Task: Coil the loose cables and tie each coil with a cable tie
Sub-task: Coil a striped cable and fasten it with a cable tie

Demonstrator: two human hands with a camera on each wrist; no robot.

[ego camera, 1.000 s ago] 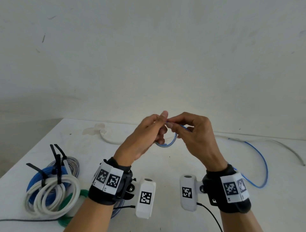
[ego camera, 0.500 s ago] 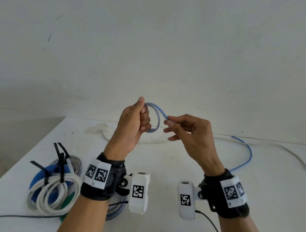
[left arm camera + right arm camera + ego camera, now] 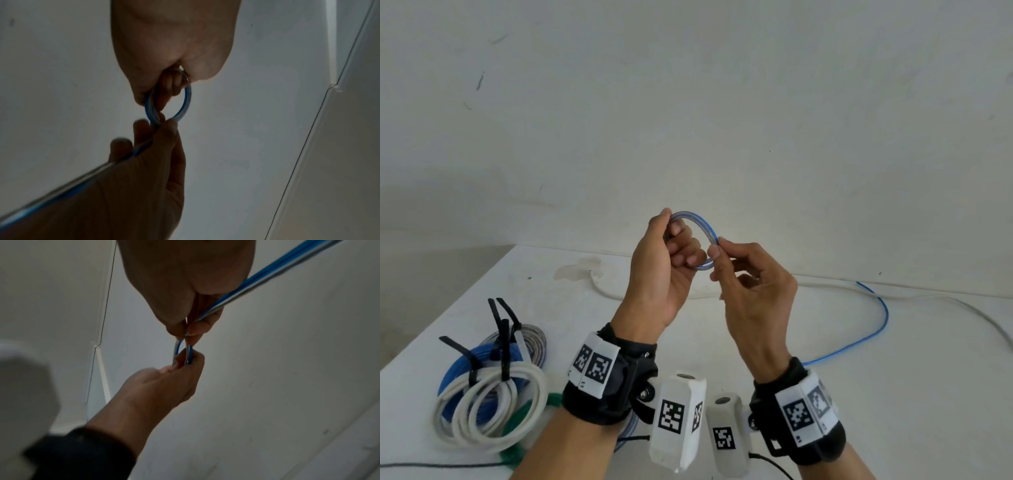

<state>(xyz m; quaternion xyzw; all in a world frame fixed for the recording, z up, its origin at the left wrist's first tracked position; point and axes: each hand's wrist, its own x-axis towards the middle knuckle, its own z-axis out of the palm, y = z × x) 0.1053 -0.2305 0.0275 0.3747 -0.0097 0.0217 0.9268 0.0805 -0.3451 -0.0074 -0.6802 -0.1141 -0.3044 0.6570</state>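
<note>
Both hands are raised above the table (image 3: 722, 329) and share a small round loop of blue-and-clear cable (image 3: 703, 233), a thin, glossy, plastic-sheathed line that looks like 2 strands side by side, 1 blue and 1 translucent. The left hand (image 3: 659, 270) has its thumb and curled fingers closed around the near side of the loop, gripping the turns together. The right hand (image 3: 751, 291) pinches the loop's far side between thumb and forefinger, its other fingers loosely bent. In the left wrist view the loop (image 3: 168, 104) hangs as a neat ring between the 2 hands, and the free length runs away across the right palm. In the right wrist view that length (image 3: 267, 274) passes straight under the palm as a striped blue and silvery band. The rest of the cable trails down behind the right wrist and lies in a wide smooth arc (image 3: 873, 329) on the right of the table. At the front left sits a pile of finished coils (image 3: 489, 397): thick matte white cord on top, blue, grey and green cable beneath, bound with stiff black cable ties (image 3: 503, 339) whose tails stick upward. A loose white cable (image 3: 825, 291) snakes along the back edge. The table is matte white and slightly stained, set against a plain, scuffed off-white wall (image 3: 688, 102).
</note>
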